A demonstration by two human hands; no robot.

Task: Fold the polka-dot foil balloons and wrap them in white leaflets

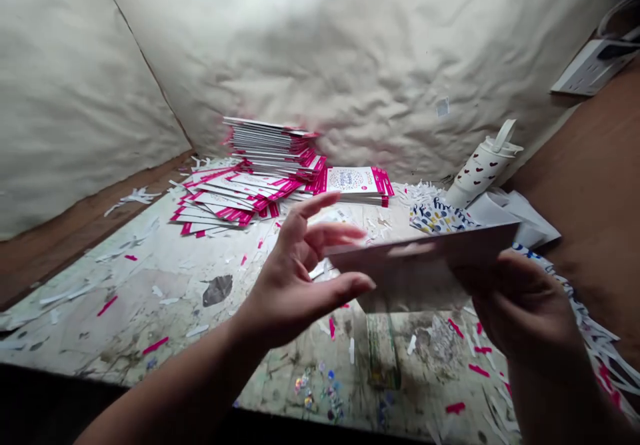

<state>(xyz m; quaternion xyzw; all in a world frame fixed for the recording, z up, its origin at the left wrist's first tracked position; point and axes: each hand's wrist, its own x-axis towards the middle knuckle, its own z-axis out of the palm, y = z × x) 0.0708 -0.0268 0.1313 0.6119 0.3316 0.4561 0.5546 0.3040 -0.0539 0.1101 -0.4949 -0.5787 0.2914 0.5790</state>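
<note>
My right hand (520,305) grips a flat card or envelope (425,265), held nearly edge-on above the table and blurred by motion. My left hand (300,271) hovers at the card's left end with fingers spread apart, thumb below and fingers above it, holding nothing. Behind the hands lies a fanned pile of pink-and-white cards (230,198), with a taller stack (273,145) on it and a smaller stack (357,185) to the right.
The worktable (125,311) is stained and littered with pink and white paper scraps. A white heart-patterned cup with a handle (480,165) and a patterned paper (437,217) sit at back right. Crumpled paper covers the wall. A power strip (590,65) lies on the brown surface at the right.
</note>
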